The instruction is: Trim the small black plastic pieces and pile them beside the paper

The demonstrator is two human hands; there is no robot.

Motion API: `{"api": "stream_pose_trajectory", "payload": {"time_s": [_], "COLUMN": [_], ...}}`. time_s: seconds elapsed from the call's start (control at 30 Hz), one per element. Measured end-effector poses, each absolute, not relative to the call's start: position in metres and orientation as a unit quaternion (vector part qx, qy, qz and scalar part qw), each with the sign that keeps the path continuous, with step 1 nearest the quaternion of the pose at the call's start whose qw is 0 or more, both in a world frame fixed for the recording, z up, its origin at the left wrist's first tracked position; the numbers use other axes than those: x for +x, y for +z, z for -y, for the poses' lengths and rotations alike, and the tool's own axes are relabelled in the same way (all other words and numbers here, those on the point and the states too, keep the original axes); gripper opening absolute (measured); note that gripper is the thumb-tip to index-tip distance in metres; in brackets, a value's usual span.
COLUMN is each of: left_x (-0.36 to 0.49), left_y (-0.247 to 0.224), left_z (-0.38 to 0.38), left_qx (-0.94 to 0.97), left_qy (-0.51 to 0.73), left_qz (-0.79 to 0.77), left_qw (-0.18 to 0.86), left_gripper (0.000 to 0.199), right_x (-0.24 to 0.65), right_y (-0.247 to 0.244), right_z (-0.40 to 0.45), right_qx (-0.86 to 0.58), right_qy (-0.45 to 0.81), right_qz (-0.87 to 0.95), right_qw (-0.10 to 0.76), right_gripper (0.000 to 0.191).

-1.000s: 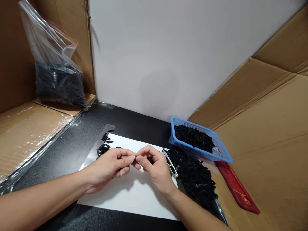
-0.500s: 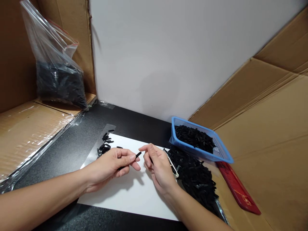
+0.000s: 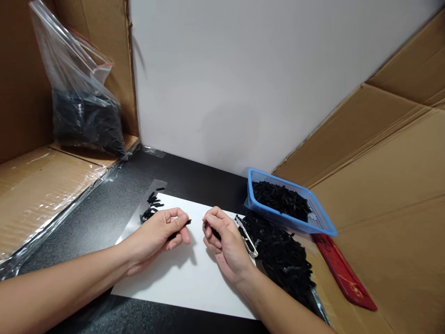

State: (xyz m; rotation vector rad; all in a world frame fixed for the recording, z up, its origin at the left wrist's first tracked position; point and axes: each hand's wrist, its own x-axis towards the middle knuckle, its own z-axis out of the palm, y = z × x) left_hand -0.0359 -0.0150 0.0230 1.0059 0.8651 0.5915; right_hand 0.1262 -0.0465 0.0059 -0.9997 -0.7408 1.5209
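Two hands have drawn apart over my white sheet: my left hand pinches a small black piece by its fingertips, while my right hand, curled narrow, seems to hold another beside the black pile.

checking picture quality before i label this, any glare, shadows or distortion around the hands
Head view: sharp and evenly lit; soft shadows under the left hand and right hand on the white sheet; glare on the plastic bag; wide-angle lens bends the cardboard edges; the black pieces merge into a dark mass.
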Motion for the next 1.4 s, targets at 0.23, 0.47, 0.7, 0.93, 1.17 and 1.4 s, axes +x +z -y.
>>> {"api": "stream_pose_trajectory", "payload": {"time_s": [0.23, 0.47, 0.7, 0.93, 1.17, 1.4], "left_x": [-0.034, -0.032, -0.035, -0.039, -0.038, -0.036], "left_y": [0.021, 0.031, 0.033, 0.025, 0.027, 0.028], "left_z": [0.016, 0.018, 0.013, 0.011, 0.010, 0.014], "left_qx": [0.448, 0.419, 0.354, 0.416, 0.388, 0.407], "left_qy": [0.289, 0.270, 0.285, 0.292, 0.298, 0.295], "left_qz": [-0.380, -0.417, -0.472, -0.429, -0.427, -0.422], "left_qw": [0.756, 0.760, 0.755, 0.746, 0.760, 0.754], "left_gripper": [0.038, 0.034, 0.018, 0.024, 0.023, 0.033], "right_x": [0.114, 0.114, 0.120, 0.121, 0.123, 0.119], "right_y": [0.002, 0.002, 0.005, 0.004, 0.006, -0.001], "right_z": [0.050, 0.049, 0.048, 0.047, 0.047, 0.045], "right_qx": [-0.427, -0.439, -0.439, -0.434, -0.369, -0.445], "right_qy": [0.664, 0.638, 0.634, 0.643, 0.693, 0.643], "right_qz": [0.336, 0.324, 0.310, 0.305, 0.286, 0.334], "right_qw": [0.514, 0.543, 0.556, 0.552, 0.549, 0.527], "right_gripper": [0.031, 0.028, 0.029, 0.026, 0.017, 0.030]}}
